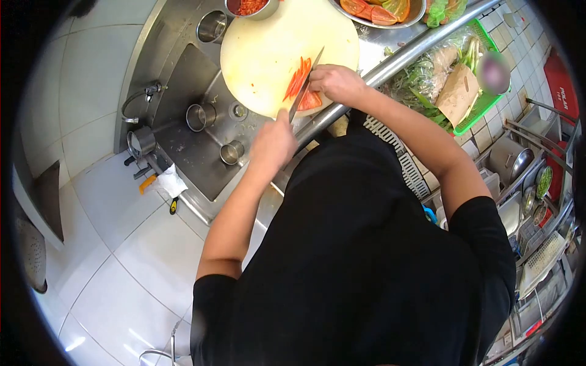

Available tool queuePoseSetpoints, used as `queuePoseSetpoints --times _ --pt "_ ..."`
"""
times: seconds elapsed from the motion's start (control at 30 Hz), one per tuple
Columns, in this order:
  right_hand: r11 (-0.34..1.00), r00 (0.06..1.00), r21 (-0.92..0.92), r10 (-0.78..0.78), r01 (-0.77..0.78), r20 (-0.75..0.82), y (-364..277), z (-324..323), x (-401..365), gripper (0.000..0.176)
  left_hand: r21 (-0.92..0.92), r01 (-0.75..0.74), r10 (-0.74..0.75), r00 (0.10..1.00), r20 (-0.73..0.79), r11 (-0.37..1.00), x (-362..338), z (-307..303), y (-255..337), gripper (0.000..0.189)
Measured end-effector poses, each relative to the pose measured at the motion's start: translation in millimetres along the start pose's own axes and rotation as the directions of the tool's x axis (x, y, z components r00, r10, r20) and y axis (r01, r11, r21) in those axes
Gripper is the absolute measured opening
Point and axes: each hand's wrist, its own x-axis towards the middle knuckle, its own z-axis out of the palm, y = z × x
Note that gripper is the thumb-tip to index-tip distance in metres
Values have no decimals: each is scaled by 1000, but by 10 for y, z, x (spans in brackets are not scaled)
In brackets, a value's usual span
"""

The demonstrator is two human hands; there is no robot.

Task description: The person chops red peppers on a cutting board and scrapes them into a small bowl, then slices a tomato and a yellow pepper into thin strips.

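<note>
My left hand (273, 145), blurred by motion, is closed round the handle of a knife (307, 84). The blade points up and slightly right over a round pale cutting board (262, 58). Thin red strips (295, 79) lie left of the blade, and a wider red piece (310, 101) lies to its right. My right hand (334, 83) is close beside the blade, its fingers curled and pressed down on the red piece; the fingertips are partly hidden.
A metal sink (183, 149) with metal cups is at left. Chopped red bits fill a metal container (253, 7); red slices fill a bowl (390, 21). A metal rail (427, 43) passes a green basket (495, 97) of vegetables. Shelves (543, 146) stand far right.
</note>
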Motion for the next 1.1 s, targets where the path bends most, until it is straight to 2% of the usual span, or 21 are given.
queuePoseSetpoints --times 0.07,0.13,0.27,0.33,0.37,0.47,0.7,0.8,0.87,0.93,1.03,1.07,1.1 --pt "1000 1000 4 25 -25 -7 14 2 -2 12 18 45 -46 997 60 999 -46 77 -7 24" --pt "1000 1000 -29 4 -3 8 -16 -33 11 10 -64 88 -89 996 -15 994 68 364 -5 23" --pt "996 995 -80 55 -48 87 -191 -109 -4 9 -114 3 -13 996 -88 993 318 396 8 22" --pt "981 981 -75 182 -176 72 -297 -116 -31 10 -120 -10 -2 995 -96 993 368 346 8 22" --pt "981 982 -48 188 -186 23 -315 -74 -62 10 -121 -19 10 997 -80 992 351 349 -6 22" --pt "964 963 -4 266 -266 34 -355 13 -75 10 -68 -22 18 999 -49 997 236 122 46 22" --pt "962 964 -71 264 -263 2 -369 22 -116 10 -4 -22 22 999 29 1000 -78 -73 52 21" --pt "964 969 -101 247 -246 -7 -374 -32 -83 10 51 36 -40 996 85 998 -183 9 4 19" --pt "959 965 -121 260 -256 22 -410 -60 -79 11 -40 79 -80 997 -2 996 -7 398 -57 18" --pt "959 970 -151 244 -239 16 -338 -43 -81 11 -33 61 -61 998 -19 998 151 256 61 18" --pt "967 978 -147 208 -206 -2 -342 6 -134 12 -18 -80 78 995 -66 997 123 82 50 18" --pt "972 980 -122 197 -199 -25 -328 15 -148 14 -17 -78 77 995 -66 997 3 95 36 18" --pt "972 983 -153 185 -181 17 -322 0 -151 14 -4 -19 19 1000 -23 1000 -129 122 15 18"
